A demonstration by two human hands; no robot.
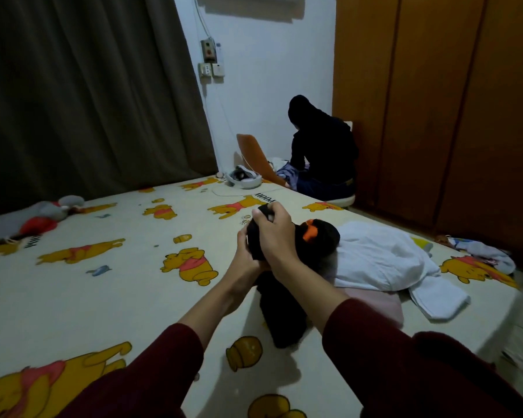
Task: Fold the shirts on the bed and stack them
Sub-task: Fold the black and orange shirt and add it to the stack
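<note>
Fingers (280, 220) of both hands clamp a bunched black shirt (281, 309); white shirt (381, 257) at three o'clock lies unfolded, nothing stacked yet.

Both arms out fwd, left hand (248, 251) & right hand (277, 233) clenched close together, gripping dark cloth.

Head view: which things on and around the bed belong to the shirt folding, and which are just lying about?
Part of the job:
black shirt, gripped by left hand and right hand
white shirt
pink garment beneath it

Lying about:
headset
grey stuffed toy
clothes on the floor
</note>
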